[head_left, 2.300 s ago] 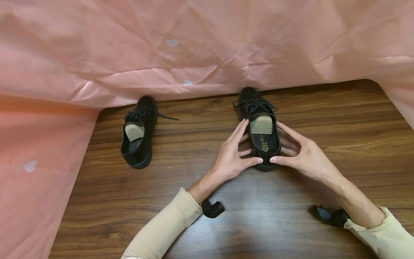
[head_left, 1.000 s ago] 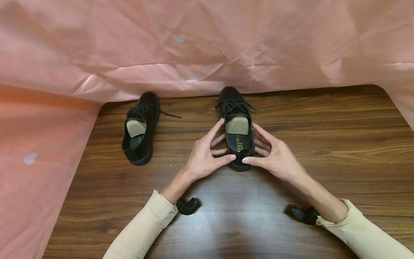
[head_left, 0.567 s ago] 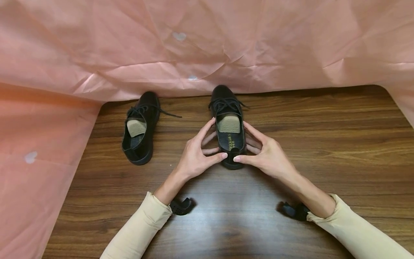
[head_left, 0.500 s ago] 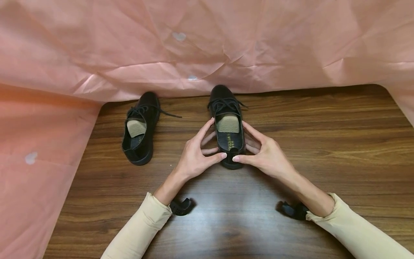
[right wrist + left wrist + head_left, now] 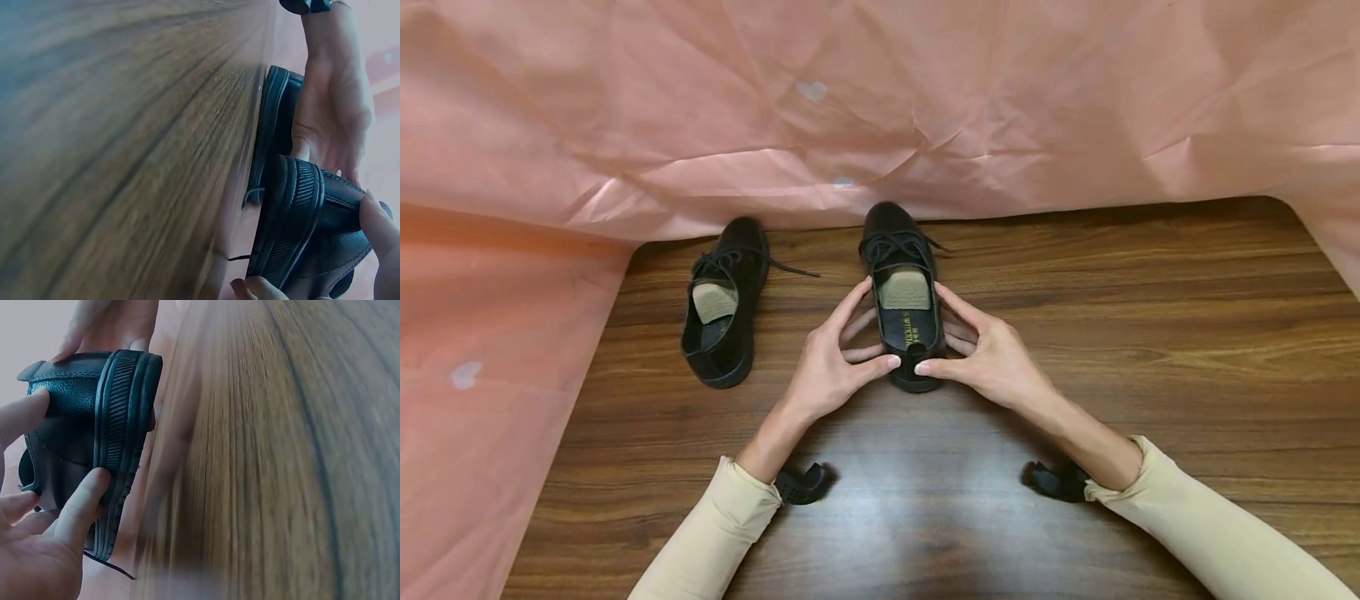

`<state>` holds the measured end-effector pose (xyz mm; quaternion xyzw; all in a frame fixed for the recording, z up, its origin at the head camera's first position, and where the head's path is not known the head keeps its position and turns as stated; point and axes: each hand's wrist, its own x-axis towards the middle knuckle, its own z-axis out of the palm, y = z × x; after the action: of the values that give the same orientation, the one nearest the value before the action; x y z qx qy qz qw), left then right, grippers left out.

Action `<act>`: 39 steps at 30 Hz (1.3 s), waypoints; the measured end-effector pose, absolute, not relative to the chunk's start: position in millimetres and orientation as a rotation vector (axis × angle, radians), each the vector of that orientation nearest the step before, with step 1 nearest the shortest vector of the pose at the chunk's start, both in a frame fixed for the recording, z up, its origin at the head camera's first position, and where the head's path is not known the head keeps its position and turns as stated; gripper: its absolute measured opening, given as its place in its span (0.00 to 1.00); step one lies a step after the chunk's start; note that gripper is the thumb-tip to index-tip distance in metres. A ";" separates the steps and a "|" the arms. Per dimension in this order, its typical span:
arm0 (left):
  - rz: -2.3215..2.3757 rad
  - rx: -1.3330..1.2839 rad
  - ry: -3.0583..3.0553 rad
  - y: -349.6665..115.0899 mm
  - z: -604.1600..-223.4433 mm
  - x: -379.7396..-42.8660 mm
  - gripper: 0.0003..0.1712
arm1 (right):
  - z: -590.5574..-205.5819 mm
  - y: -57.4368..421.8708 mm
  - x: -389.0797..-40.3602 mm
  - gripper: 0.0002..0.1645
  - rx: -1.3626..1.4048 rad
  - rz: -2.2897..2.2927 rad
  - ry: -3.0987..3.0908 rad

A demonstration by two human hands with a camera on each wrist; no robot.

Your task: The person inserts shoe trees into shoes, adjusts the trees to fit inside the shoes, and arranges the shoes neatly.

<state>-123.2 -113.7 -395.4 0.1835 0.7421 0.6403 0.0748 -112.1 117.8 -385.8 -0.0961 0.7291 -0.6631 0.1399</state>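
A black lace-up shoe, toe pointing away, is held between my two hands. Along its left side lie the fingers of my left hand, with the thumb pressed on the back of the heel. My right hand mirrors this grip on the right side, thumb close to the other. In the left wrist view the ridged heel sole of the shoe hangs close over the wooden surface. A beige block-like insert sits inside it. To the left stands a matching black shoe, also with a beige insert.
The shoes' toes point at a pink cloth that hangs behind and to the left of the brown wood-grain tabletop. One lace of the left shoe trails to the right. Black curved devices are worn at both wrists.
Both hands have carried the held shoe leftward, nearer to the other shoe, keeping the same grip. The other shoe has stayed in place.
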 end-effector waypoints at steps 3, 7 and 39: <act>1.928 0.552 2.218 -118.1 -395.7 -123.5 0.56 | -386.0 113.8 -112.7 0.61 -0.271 -1.893 2.131; 1.944 0.568 2.211 -124.5 -396.2 -124.9 0.56 | -385.4 108.0 -114.1 0.61 -0.269 -1.863 2.160; 1.906 0.521 2.239 -170.4 -397.1 -124.9 0.55 | -389.1 58.5 -124.0 0.63 -0.292 -1.781 2.251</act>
<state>-124.9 -170.4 -397.1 0.1738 0.7475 0.6363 0.0776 -124.0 58.5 -389.1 -0.1005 0.7737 -0.6123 0.1279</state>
